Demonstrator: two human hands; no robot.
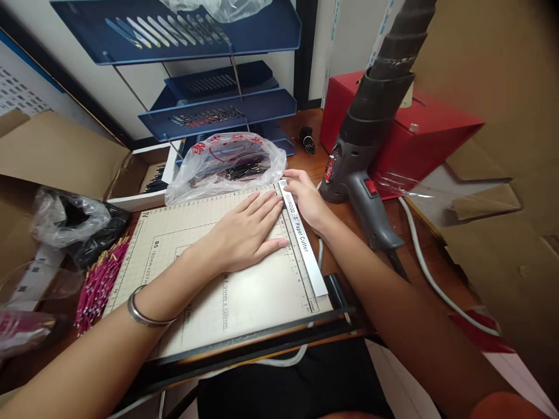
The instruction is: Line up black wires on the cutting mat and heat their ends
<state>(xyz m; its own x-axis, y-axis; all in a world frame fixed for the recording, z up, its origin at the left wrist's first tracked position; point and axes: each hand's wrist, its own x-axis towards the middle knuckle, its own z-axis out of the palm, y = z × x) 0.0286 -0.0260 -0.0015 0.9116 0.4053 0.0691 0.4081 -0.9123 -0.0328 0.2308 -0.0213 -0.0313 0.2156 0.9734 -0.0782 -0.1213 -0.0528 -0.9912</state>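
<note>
A cream paper cutter [257,291] with printed grid lines lies on the table. My left hand [248,233] rests flat on its board, fingers stretched toward the white rail [304,244] marked "Paper Cutter". A small dark piece shows at the left fingertips beside the rail. At the rail's far end is my right hand [305,198], its thumb and fingers bent together around the corner. What lies between those fingers is too small to make out. Just beyond the board sits a clear plastic bag [227,169] holding dark thin pieces.
A grey heat gun [371,169] stands nozzle-up on the right, before a red box [437,134]. Blue tiered trays [218,110] rise behind. Magenta wires [101,282] lie left of the cutter, near a black bag [94,233]. A pale cable [425,270] crosses the right side.
</note>
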